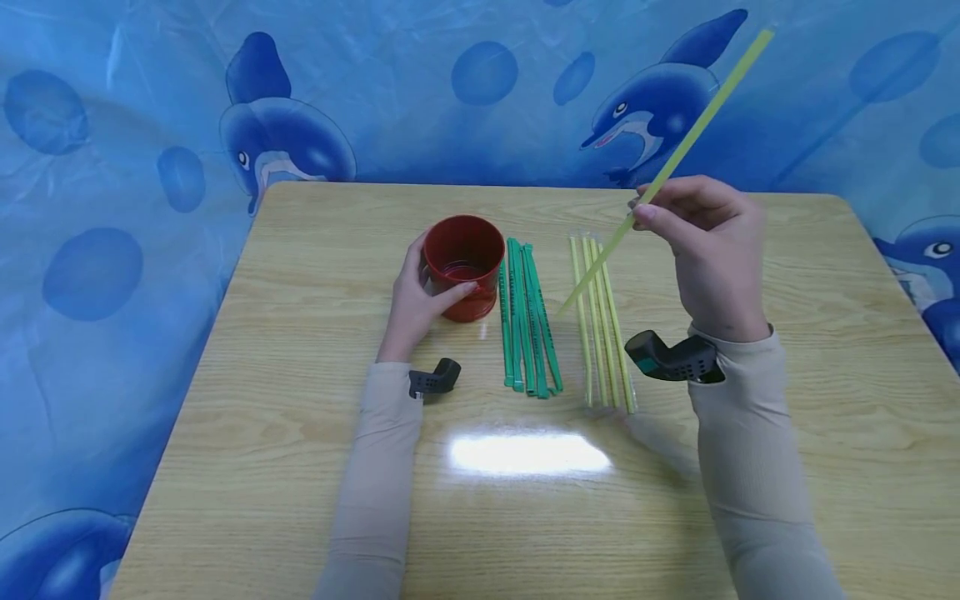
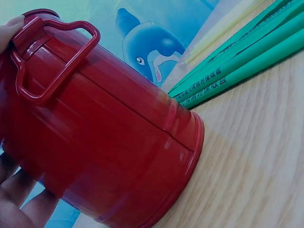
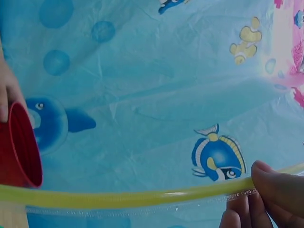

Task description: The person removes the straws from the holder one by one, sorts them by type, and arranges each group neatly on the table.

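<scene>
Red cup (image 1: 463, 265) upright on wooden surface (image 1: 300, 400), set toward far left of centre; metal handle visible on its side in left wrist view. Left hand (image 1: 415, 302) wrapped round cup from the left, thumb across near wall, fingers curled behind — gripping. Bundle of green straws (image 1: 528, 317) lying flat just right of cup, nearest one touching or nearly touching the cup base (contact not resolvable). Row of yellow straws (image 1: 600, 325) further right of cup, parallel to green bundle, apart from it, apparently in clear wrapping. Right hand (image 1: 708, 250) raised above surface, right of cup, beyond yellow row; thumb and fingertips pinching single yellow straw (image 1: 675, 158). Straw tilted: lower end pointing down toward cup side over yellow row, upper end rising to the right against blue dolphin-print backdrop (image 1: 150, 125). Wrist-mounted black cameras on both sleeves
</scene>
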{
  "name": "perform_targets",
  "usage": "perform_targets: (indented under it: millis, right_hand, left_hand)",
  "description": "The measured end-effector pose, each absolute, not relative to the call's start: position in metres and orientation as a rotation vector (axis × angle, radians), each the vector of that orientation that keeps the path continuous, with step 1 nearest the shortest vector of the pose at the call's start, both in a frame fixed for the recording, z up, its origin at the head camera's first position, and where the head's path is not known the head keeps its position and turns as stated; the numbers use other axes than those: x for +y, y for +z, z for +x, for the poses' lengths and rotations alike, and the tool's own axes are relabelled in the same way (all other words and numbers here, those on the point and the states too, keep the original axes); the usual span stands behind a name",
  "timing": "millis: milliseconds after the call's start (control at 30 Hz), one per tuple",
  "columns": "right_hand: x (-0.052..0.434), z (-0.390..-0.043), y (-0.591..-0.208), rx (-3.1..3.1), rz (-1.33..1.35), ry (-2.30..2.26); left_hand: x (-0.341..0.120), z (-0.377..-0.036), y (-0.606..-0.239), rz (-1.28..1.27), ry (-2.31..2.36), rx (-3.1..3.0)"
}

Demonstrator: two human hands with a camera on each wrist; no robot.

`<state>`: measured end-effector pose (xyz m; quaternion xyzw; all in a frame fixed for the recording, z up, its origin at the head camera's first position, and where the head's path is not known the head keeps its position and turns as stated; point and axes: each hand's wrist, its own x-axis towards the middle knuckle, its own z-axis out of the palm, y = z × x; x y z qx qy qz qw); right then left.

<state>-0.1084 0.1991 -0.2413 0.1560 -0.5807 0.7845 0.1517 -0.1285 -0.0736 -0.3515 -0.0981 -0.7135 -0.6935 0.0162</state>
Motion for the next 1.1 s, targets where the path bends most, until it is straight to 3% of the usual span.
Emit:
perform_targets:
  millis: [300, 500, 833, 1100]
  right_hand:
    - [0.236, -0.103, -0.255, -1.955, 0.378, 2.181]
    - [0.257, -0.103, -0.268, -2.407, 0.157, 1.938]
    - [0.283, -0.122, -0.316, -2.852, -0.083, 1.690]
    - [0.289, -0.137, -0.349, -2.924, -0.165, 1.822]
  left_hand:
    - [-0.073, -0.127, -0.350, -0.306, -2.152, -2.235]
    - [-0.073, -0.128, -0.350, -0.309, -2.154, -2.232]
    - [-0.073, -0.127, -0.349, -0.295, -2.144, -2.242]
    - [-0.073, -0.127, -0.349, -0.302, -2.162, -2.227]
